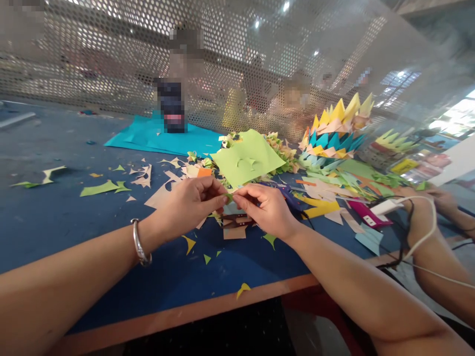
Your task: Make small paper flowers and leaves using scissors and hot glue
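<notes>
Above the bench, left hand and right hand meet fingertip to fingertip, both pinching the near corner of a green sheet, which stands up and away from them.

Teal sheet, paper scraps, folded stacks

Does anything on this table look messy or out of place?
Yes. Cut paper scraps lie scattered across the blue table, some near its front edge. The light green sheet has small curved cuts in it. Both hands, left hand and right hand, pinch its lower edge.
</notes>
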Motion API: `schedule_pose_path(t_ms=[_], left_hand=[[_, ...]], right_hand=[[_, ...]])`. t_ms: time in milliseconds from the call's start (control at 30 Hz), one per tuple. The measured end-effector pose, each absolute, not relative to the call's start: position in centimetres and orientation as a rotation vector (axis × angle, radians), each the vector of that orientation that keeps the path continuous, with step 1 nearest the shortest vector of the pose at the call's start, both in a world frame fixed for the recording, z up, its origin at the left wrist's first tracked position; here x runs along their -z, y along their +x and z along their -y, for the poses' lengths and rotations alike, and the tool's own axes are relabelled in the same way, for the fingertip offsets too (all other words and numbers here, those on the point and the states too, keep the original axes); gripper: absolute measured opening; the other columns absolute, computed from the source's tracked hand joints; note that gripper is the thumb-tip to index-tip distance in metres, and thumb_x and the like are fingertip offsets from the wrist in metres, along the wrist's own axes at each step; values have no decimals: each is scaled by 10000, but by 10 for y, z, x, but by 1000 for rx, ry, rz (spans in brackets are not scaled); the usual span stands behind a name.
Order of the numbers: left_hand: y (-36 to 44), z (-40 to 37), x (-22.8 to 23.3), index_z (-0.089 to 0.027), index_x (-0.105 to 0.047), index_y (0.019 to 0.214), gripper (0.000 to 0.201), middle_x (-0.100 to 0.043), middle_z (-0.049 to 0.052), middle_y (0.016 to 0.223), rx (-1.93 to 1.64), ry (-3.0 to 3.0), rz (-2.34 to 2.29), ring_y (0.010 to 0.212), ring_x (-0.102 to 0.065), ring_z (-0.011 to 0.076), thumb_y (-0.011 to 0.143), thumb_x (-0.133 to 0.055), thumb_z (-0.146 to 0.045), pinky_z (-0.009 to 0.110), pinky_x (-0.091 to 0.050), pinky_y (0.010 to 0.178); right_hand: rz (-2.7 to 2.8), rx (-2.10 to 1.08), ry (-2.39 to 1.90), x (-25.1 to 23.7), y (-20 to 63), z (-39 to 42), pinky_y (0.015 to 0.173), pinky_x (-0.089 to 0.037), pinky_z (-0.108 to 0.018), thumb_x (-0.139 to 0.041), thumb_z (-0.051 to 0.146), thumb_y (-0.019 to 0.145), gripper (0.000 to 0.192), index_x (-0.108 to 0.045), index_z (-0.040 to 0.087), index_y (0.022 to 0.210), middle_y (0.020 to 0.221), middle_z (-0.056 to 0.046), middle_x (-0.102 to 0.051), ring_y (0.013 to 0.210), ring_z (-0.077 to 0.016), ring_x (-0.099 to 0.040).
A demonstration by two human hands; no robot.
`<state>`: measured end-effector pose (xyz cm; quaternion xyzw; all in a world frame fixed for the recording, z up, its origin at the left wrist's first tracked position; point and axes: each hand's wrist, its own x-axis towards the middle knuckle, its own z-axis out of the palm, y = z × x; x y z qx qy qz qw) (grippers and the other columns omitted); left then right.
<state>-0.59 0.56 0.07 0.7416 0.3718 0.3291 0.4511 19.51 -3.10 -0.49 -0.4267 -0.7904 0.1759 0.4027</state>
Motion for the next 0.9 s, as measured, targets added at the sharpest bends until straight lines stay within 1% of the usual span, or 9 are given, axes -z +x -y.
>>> schedule_pose_path(t_ms=[200, 333, 433, 533, 700, 900], left_hand=[[-5, -2, -4, -201, -646, 793, 143, -674, 9, 665, -829, 1833, -877, 627, -616, 153, 816, -647, -343, 285, -494, 610], [-4, -2, -1, -193, -627, 849, 140, -685, 6, 730, -871, 1674, -852, 709, -687, 165, 798, -681, -311, 302, -549, 691], [-3, -3, 1, -193, -601, 863, 166, -684, -1, 753, -931, 1561, -840, 740, -707, 171, 782, -708, -290, 319, -568, 732], [-2, -4, 1, -188, -593, 856, 198, -667, -12, 765, -989, 1510, -865, 745, -695, 163, 757, -742, -276, 322, -565, 756], [-2, -4, 1, -173, -644, 829, 172, -661, -6, 779, -1028, 1512, -882, 721, -647, 144, 745, -752, -278, 311, -539, 755], [-3, -7, 3, -178, -696, 799, 200, -692, 20, 751, -984, 1581, -908, 731, -643, 170, 759, -762, -363, 322, -521, 743]], right_hand=[[1965, -427, -1094, 4, 193, 33, 584, -435, -241, -577, 333, 969, 240, -671, 180, 810, 724, -15, -648, 639, -133, -572], [1963, -336, -1065, 6, 193, 33, 599, -444, -246, -577, 332, 973, 246, -672, 185, 802, 719, -14, -665, 638, -134, -574], [1972, -284, -1038, 9, 193, 31, 601, -454, -250, -584, 317, 974, 223, -691, 188, 827, 736, -18, -677, 636, -132, -574], [1976, -254, -1032, 12, 193, 30, 569, -454, -248, -613, 315, 959, 181, -714, 183, 888, 781, -27, -694, 607, -124, -566], [1975, -243, -1022, 14, 193, 29, 545, -453, -243, -644, 311, 944, 167, -725, 166, 945, 810, -36, -704, 594, -119, -574], [1952, -277, -1024, 13, 193, 28, 527, -438, -234, -662, 304, 935, 160, -719, 155, 915, 780, -27, -687, 571, -105, -548]])
